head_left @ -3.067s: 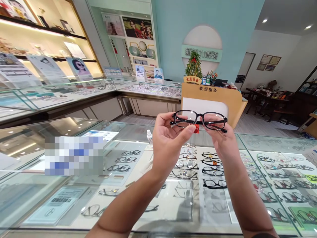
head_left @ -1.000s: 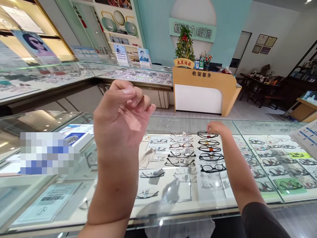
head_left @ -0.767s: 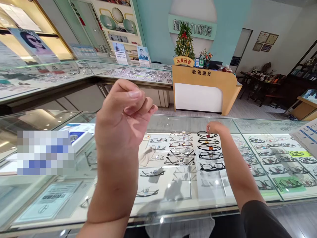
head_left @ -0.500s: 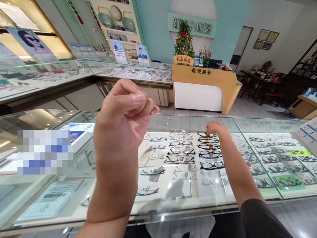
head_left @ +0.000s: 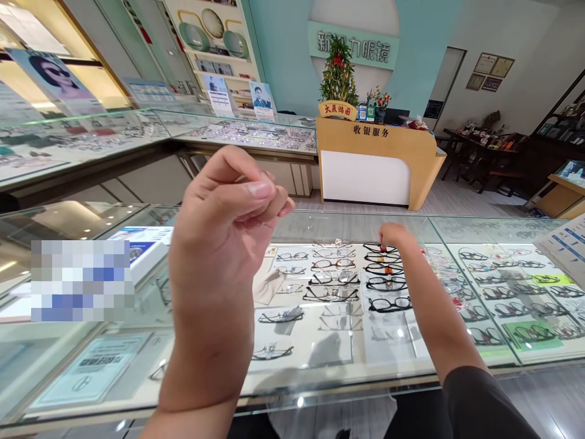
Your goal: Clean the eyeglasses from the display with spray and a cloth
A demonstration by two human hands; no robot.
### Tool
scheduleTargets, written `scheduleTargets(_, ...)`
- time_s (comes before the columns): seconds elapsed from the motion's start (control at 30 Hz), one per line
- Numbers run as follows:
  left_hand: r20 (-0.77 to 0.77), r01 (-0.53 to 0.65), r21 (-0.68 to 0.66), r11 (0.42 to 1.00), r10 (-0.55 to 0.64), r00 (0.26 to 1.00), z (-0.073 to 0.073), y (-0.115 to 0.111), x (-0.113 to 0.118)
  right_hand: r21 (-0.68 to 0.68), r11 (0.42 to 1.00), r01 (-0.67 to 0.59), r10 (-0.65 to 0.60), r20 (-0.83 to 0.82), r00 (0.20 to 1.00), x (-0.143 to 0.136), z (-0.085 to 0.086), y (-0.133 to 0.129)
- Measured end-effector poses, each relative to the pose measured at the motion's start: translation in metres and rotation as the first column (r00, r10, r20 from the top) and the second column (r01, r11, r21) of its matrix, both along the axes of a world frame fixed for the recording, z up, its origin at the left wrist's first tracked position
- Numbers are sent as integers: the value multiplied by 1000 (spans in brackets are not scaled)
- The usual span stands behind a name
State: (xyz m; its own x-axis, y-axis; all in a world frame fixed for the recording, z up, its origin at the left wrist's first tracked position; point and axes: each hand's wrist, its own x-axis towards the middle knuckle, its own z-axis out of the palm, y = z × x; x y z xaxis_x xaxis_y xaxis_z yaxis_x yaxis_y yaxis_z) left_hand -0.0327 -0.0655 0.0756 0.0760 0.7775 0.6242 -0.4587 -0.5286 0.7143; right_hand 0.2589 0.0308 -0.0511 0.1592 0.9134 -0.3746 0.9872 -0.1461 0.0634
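My left hand (head_left: 223,225) is raised close to the camera, above the glass display counter (head_left: 311,390). Its fingers are curled and the thumb lies against them; nothing shows in the grasp. Farther off, my right hand (head_left: 392,235) reaches down to the back of a column of black-framed eyeglasses. Its bent fingers are at the rearmost pair of eyeglasses (head_left: 372,247), seemingly pinching the frame, though the fingertips are partly hidden. Nearer in that column are more black eyeglasses (head_left: 390,303). To the left runs another column with brown and dark eyeglasses (head_left: 331,294).
A beige cloth (head_left: 269,286) lies left of the columns. Further eyeglasses (head_left: 532,332) fill the right section. A white-and-blue box (head_left: 146,250) stands on the left glass. Beyond the counter are a wooden cashier desk (head_left: 379,140) and another glass showcase (head_left: 256,134).
My left hand has shifted slightly, its index finger and thumb stretching a little farther forward and right. My right hand stays at the rear eyeglasses.
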Motion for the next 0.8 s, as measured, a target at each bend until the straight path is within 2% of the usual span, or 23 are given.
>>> scheduleTargets(0.07, -43, -47, 69, 997, 50, 998, -4, 0, 0, 12, 1000, 12, -12, 12, 1000, -2, 2, -2)
scheduleTargets(0.17, -161, -164, 196, 967, 197, 967, -8, -5, -2, 35, 999, 21, -22, 24, 999, -4, 11, -7)
scheduleTargets(0.23, -338, -198, 291, 936, 294, 894, -10, -10, -4, 62, 998, 20, -21, 26, 999, -5, 21, -12)
scheduleTargets(0.27, -461, -184, 326, 927, 326, 825, -10, -11, -4, 82, 997, 15, -17, 24, 1000, -6, 28, -16)
scheduleTargets(0.3, -596, -153, 343, 927, 341, 727, -11, -11, -4, 105, 994, 7, -9, 19, 1000, -7, 35, -21)
scheduleTargets(0.33, -727, -116, 337, 935, 336, 599, -12, -10, -3, 132, 991, -7, 6, 12, 1000, -9, 43, -26)
scheduleTargets(0.4, -922, -37, 269, 962, 268, 279, -21, -2, 1, 240, 970, -36, 40, -11, 999, -15, 58, -38)
scheduleTargets(0.47, -982, 20, 180, 983, 181, -47, -38, 9, 7, 414, 910, -30, 58, -55, 997, -26, 68, -51)
scheduleTargets(0.5, -974, 54, 131, 990, 139, -180, -50, 15, 11, 495, 869, -15, 67, -87, 994, -33, 71, -57)
scheduleTargets(0.53, -959, 73, 83, 994, 99, -264, -63, 20, 14, 554, 832, 3, 77, -120, 990, -39, 72, -63)
scheduleTargets(0.57, -951, 73, 47, 996, 67, -301, -76, 25, 18, 587, 810, 15, 90, -150, 984, -45, 73, -68)
scheduleTargets(0.6, -950, 62, 40, 997, 57, -307, -89, 28, 21, 594, 805, 14, 109, -171, 979, -51, 72, -73)
scheduleTargets(0.7, -957, 57, 49, 997, 63, -284, -122, 31, 28, 569, 822, -14, 150, -193, 970, -63, 64, -87)
scheduleTargets(0.8, -969, 46, 65, 997, 74, -235, -143, 33, 32, 525, 851, -20, 156, -216, 964, -68, 55, -97)
